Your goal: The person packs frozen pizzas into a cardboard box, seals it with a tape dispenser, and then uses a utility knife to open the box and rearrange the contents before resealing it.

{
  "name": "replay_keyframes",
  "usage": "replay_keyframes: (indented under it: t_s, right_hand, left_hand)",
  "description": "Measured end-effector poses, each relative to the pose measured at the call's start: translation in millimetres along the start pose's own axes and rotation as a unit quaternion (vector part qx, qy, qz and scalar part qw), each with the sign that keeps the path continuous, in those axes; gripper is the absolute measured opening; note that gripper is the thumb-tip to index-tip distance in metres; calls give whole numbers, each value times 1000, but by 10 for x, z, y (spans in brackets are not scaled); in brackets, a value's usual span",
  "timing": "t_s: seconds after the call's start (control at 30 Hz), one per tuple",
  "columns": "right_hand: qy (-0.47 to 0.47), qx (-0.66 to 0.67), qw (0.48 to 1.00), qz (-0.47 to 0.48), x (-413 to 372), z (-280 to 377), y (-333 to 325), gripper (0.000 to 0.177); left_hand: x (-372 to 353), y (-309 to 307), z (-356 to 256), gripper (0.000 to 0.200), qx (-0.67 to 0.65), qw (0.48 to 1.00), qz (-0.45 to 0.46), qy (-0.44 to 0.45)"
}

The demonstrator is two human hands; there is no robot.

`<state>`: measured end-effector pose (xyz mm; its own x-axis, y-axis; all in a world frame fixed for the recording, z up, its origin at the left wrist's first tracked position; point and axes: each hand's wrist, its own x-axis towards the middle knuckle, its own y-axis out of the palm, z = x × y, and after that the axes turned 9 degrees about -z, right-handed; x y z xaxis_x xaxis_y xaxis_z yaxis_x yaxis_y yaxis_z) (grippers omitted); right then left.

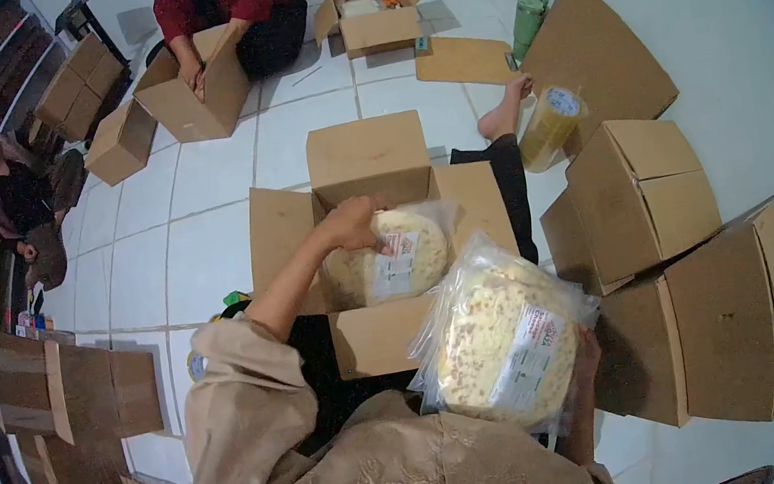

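Note:
An open cardboard box stands between my legs with its flaps spread out. Inside it is a round, flat, pizza-like food in a clear plastic pouch with a white label. My left hand reaches into the box and grips the upper edge of this pouch, fingers curled over it. At the box's near right corner, a stack of similar labelled pouches leans tilted against my lap. My right hand holds the stack by its right side; most of its fingers are hidden behind the pouches.
Rolls of tape stand by my foot, near a green tumbler. Closed boxes line the right wall; more boxes stand left. Ahead, a person in red works in another box. Another person sits left.

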<state>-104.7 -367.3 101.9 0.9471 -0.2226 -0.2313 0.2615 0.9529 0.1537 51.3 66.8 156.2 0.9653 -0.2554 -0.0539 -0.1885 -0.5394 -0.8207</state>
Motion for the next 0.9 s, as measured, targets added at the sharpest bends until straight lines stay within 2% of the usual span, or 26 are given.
replay_keyframes:
  t_s: [0.07,0.13,0.2,0.27,0.3,0.37,0.4,0.47,0.53,0.6,0.63,0.67,0.7,0.73,0.77,0.8,0.87,0.9]
  right_hand:
    - [-5,-15,1000,13,23,4,-9,38]
    - [4,-6,1000,13,34,-32,-8,39]
    - [16,7,1000,13,28,-45,-13,40]
    - [25,28,999,14,48,-31,-5,42]
    - [29,37,999,15,53,-20,0,43]
    - [37,63,997,12,74,11,17,44]
    - [42,81,996,11,63,37,31,45]
    - [54,126,991,9,24,104,102,46]
    - [71,163,984,10,-43,189,175,48]
    - [84,181,980,11,-90,205,159,49]
    - [91,183,979,11,-110,191,148,50]
    - [97,187,978,11,-123,165,127,51]
    - [101,187,977,12,-132,162,105,52]
    - [110,190,976,13,-149,145,88,53]
    - [115,191,975,14,-153,141,74,54]
    - [120,192,974,14,-157,130,69,55]
    - [128,194,972,18,-157,123,74,56]
    - [133,196,971,19,-152,126,70,57]
  left_hand:
    - [-109,-310,-477,64,110,994,-6,10]
    - [-207,-667,-898,60,85,990,-96,62]
    - [-345,-1149,-1420,55,58,990,-110,67]
    - [-400,-1419,-1653,53,-33,981,-121,147]
    - [-373,-1431,-1699,53,-33,982,-122,143]
    - [-266,-1390,-1818,51,-205,947,-69,238]
    - [-200,-1296,-1867,51,-206,946,-70,239]
    - [-21,-979,-1802,48,-267,943,1,200]
    - [258,-626,-1503,46,-272,954,29,126]
    - [597,-218,-875,65,-41,999,-4,2]
    - [656,26,-484,66,-8,1000,-16,24]
    - [665,224,-222,61,119,984,44,-123]
    - [668,586,380,65,172,976,40,-126]
    - [665,744,691,75,177,961,136,-161]
    - [506,775,762,89,145,958,130,-212]
    - [441,1082,1103,96,170,967,52,-181]
    - [372,999,904,109,158,949,38,-271]
    - [352,942,792,109,158,948,41,-272]
